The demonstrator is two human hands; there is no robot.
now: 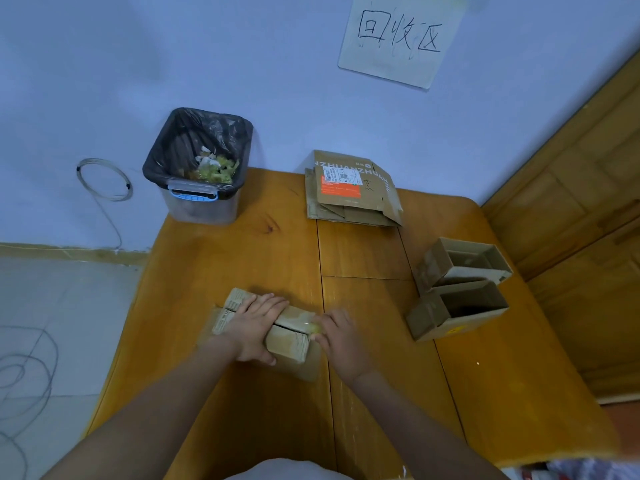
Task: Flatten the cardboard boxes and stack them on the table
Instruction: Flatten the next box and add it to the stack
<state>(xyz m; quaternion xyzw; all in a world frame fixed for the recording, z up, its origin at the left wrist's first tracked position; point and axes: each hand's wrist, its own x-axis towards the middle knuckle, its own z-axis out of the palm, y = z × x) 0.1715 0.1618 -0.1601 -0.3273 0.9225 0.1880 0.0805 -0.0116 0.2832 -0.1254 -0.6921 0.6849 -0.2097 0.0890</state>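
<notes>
A small brown cardboard box (289, 341) lies on the wooden table (214, 265) near its front, its top flaps closed with a seam between them. My left hand (258, 329) lies across the box top, fingers straight and thumb at the near side. My right hand (337, 332) touches the box's right end, where a strip of clear tape (311, 326) shows at my fingertips; the hand is blurred. A flattened box (349, 192) with an orange label lies at the back of the table. Two open boxes (460, 289) stand at the right.
A bin (199, 168) lined with a black bag and holding scraps stands at the table's back left corner. A paper sign (398, 36) hangs on the wall. Wooden panelling (571, 202) runs along the right. Coiled wire (104, 180) hangs at the left wall.
</notes>
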